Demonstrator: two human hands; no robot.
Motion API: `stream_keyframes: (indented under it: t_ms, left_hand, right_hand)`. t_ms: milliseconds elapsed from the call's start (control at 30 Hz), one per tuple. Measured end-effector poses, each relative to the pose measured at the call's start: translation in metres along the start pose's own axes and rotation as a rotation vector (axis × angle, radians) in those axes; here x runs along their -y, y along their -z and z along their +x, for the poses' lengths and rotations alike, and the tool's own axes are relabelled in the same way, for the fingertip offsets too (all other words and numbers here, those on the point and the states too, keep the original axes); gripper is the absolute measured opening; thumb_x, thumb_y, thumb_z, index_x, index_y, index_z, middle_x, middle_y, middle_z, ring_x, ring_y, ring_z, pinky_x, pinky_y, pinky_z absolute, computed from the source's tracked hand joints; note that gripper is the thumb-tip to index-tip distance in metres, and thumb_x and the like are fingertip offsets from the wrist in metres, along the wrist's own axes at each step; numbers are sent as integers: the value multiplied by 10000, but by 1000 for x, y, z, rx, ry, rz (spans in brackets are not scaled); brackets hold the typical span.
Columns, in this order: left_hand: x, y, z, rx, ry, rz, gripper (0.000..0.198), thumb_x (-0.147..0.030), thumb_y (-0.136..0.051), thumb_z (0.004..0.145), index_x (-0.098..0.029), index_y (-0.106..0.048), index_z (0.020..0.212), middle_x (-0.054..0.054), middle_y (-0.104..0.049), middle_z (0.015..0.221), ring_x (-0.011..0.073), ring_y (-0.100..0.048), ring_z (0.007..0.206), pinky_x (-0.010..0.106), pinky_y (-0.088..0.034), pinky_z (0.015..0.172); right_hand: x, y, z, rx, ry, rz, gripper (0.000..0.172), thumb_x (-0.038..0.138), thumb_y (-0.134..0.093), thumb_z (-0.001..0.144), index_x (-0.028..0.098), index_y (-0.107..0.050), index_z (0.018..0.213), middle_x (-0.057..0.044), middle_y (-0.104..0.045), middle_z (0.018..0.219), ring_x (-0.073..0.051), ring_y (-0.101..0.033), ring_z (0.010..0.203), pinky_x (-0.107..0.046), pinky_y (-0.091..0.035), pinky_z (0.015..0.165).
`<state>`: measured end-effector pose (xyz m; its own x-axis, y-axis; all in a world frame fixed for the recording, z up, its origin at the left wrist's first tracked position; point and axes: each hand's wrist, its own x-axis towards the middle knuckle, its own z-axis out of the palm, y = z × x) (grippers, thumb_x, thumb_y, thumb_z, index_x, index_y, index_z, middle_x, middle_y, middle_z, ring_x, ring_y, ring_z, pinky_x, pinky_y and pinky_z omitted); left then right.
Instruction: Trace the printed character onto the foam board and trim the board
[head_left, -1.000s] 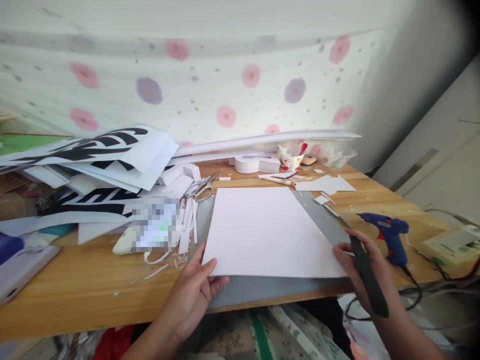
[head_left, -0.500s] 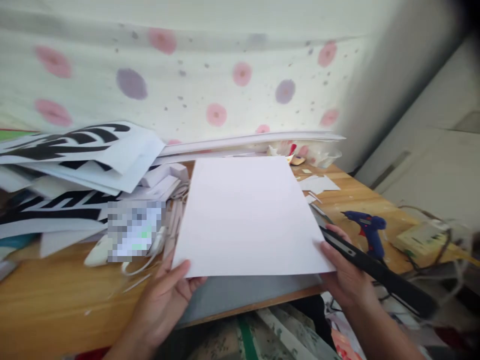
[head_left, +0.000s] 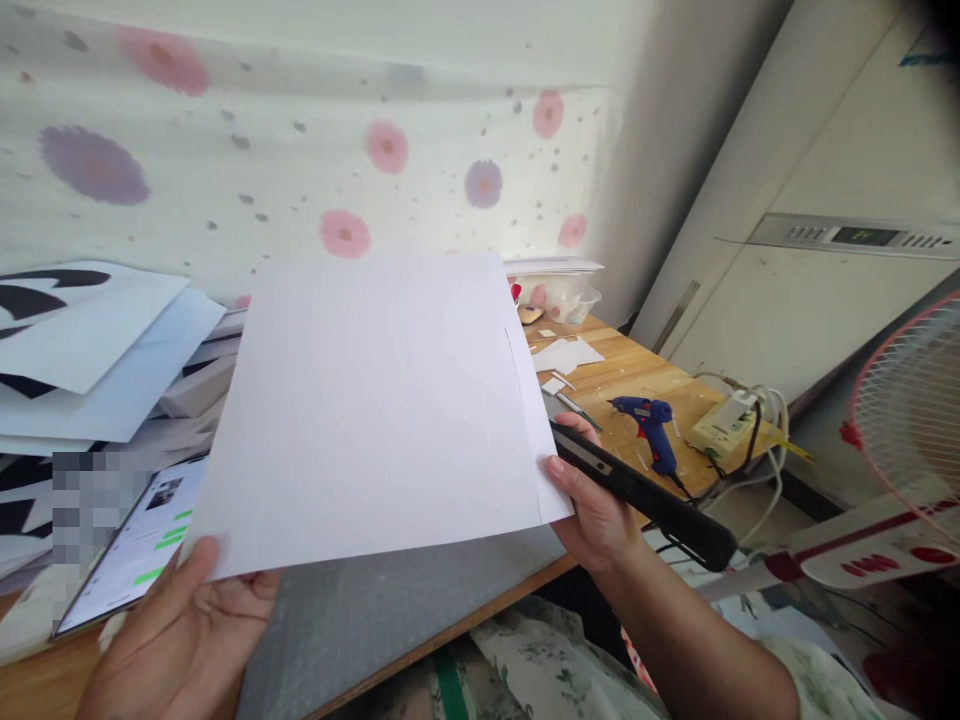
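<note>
White sheets of paper, at least two with their right edges slightly offset, are held up in front of me above a grey cutting mat. My left hand grips the lower left corner, thumb on top and fingers beneath. At the lower right corner, my right hand pinches the paper with its thumb. That same hand also holds a long black tool, which points out to the right; the tool's far end is hidden behind the paper.
A blue glue gun lies on the wooden table, near paper scraps and a power strip. Printed sheets and a phone are at the left. A fan stands at the right.
My view has turned right, bringing the fan into sight. The paper is now nearer and tilted, with a second sheet edge visible at its right. Both hands keep their grip.
</note>
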<state>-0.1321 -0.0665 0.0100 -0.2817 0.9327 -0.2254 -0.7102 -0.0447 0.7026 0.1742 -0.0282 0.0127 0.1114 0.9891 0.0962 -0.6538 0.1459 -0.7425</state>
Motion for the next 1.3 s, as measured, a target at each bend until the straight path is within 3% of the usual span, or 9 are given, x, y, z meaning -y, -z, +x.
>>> stream_keyframes:
  t_ms: [67,133,200,333,433,567,733,933,1300]
  left_hand:
    - [5,-13,0,15,-61,-46,300,-285,-601,833,-371,-601,1120,-78,-687,1121,181,-635,1013,297,-586,776]
    - [17,-26,-5,55,-82,-61,360,-356,-677,768,-340,-603,1120,-46,-684,1130,202,-645,974,332,-595,749]
    - [35,-39,-12,108,13,-10,459,-342,-746,697,-293,-602,1130,5,-707,1062,226,-669,873,385,-602,704]
    - [72,-67,-24,234,249,55,320,-295,-745,710,-164,-647,985,86,-725,900,231,-679,740,366,-591,626]
    - [85,-80,-25,219,269,28,323,-204,-697,755,-179,-622,1069,63,-724,950,208,-680,745,331,-593,563]
    - [87,-82,-24,171,249,-12,378,-81,-636,774,-197,-596,1132,35,-726,951,185,-678,736,299,-595,499]
    - [85,-80,-25,122,233,-64,382,-21,-578,789,-211,-607,1119,12,-730,929,161,-681,697,257,-587,456]
    - [83,-77,-23,151,192,-49,457,-8,-566,790,-248,-577,1179,3,-725,985,165,-690,719,249,-593,465]
    - [82,-75,-26,244,186,-45,498,-20,-579,778,-265,-553,1211,1,-726,1004,180,-698,757,225,-589,468]
  right_hand:
    - [-4,-5,1,-13,23,4,447,230,-756,623,289,-522,999,28,-623,881,-156,-591,748,-268,-466,656]
    - [-11,-10,1,-35,51,-3,452,241,-758,615,283,-517,996,24,-617,865,-156,-583,734,-267,-458,643]
    - [-20,-14,-1,-54,60,-23,461,255,-758,613,282,-508,1000,18,-612,864,-163,-576,730,-267,-448,628]
    - [-38,-18,-4,-24,58,-92,473,276,-745,638,287,-486,1033,5,-600,879,-175,-558,716,-270,-423,585]
    - [-45,-16,-3,13,96,-165,448,283,-735,666,276,-493,1043,-4,-587,888,-165,-535,694,-263,-400,562]
    - [-46,-15,0,19,148,-218,434,273,-742,668,265,-519,1040,13,-558,793,-141,-493,633,-248,-368,538]
    - [-42,-25,-1,45,94,-91,405,250,-748,645,265,-527,984,29,-554,760,-129,-493,632,-241,-370,556]
    - [-39,-31,-6,74,80,-60,400,250,-740,668,269,-518,1000,21,-576,834,-137,-522,684,-253,-398,592]
    - [-34,-31,-12,156,-78,84,410,275,-739,682,286,-489,1007,25,-598,893,-149,-573,765,-266,-457,668]
